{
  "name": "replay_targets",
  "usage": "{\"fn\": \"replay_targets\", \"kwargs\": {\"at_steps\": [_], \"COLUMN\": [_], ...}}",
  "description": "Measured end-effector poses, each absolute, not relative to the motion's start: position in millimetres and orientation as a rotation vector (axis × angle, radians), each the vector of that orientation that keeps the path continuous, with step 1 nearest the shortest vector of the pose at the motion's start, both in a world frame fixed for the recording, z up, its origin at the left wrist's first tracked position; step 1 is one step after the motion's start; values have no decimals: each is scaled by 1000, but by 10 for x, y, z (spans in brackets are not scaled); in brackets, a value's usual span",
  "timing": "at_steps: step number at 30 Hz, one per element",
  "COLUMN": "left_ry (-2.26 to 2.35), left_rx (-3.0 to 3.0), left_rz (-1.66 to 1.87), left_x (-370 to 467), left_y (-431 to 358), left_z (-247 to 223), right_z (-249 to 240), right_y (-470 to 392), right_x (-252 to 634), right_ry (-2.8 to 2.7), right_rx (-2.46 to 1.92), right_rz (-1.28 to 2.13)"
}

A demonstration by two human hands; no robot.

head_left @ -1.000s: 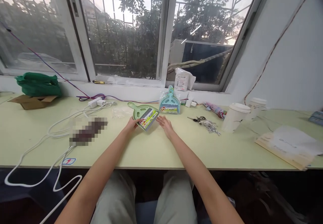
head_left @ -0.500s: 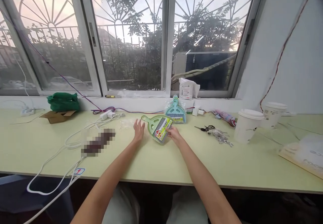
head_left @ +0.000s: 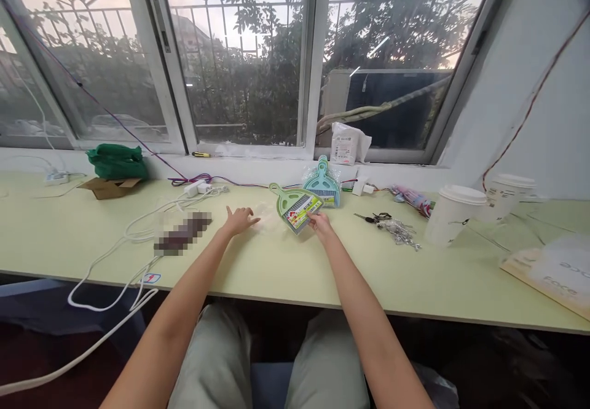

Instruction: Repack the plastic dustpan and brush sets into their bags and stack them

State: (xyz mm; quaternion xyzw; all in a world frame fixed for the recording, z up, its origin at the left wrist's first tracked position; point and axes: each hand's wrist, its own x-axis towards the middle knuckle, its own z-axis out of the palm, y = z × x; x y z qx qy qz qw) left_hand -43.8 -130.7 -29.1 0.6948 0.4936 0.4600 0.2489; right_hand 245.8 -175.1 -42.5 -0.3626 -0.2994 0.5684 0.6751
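A small green dustpan (head_left: 286, 198) with a grey-bristled brush and a printed label card is in my right hand (head_left: 321, 223). My fingers close on its lower right edge, by the label, and its handle points up to the left. My left hand (head_left: 240, 219) is just above the table, left of the dustpan, with fingers apart. Beside its fingertips lies a crumpled clear plastic bag (head_left: 271, 219); whether they touch it I cannot tell. Behind the green set, a blue dustpan set (head_left: 321, 182), partly in clear wrapping, leans near the wall.
White cables (head_left: 133, 232) and a blurred dark object (head_left: 182, 234) lie left. A green bag (head_left: 116, 162) sits on a cardboard box (head_left: 108, 189). Keys (head_left: 397, 230), lidded white cups (head_left: 454, 215) and a plastic package (head_left: 560, 273) are right. A white packet (head_left: 345, 144) stands on the sill.
My left hand has moved left, away from the dustpan handle. The clear bag now shows to the right of that hand. My right hand still holds the dustpan; the view has tilted down.
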Motion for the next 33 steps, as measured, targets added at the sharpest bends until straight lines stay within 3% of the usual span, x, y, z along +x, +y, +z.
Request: {"fn": "replay_targets", "kwargs": {"at_steps": [5, 13, 18, 25, 33], "left_ry": [1447, 1733, 1891, 1694, 1532], "left_rx": [2166, 2418, 2311, 2465, 2486], "left_rz": [1284, 775, 951, 1185, 1352], "left_x": [-89, 39, -218, -60, 113], "left_y": [-1378, -1272, -1273, -1367, -1604], "left_z": [-263, -379, -370, -360, -237], "right_z": [-440, -420, -450, -484, -467], "right_y": [-1738, -1817, -1892, -1922, -2014], "right_x": [2459, 2564, 2581, 2153, 1966], "right_ry": [-660, -536, -758, -642, -805], "right_rx": [-929, -1053, -1092, -1046, -963], "right_rz": [1312, 1360, 1538, 1237, 1173]}}
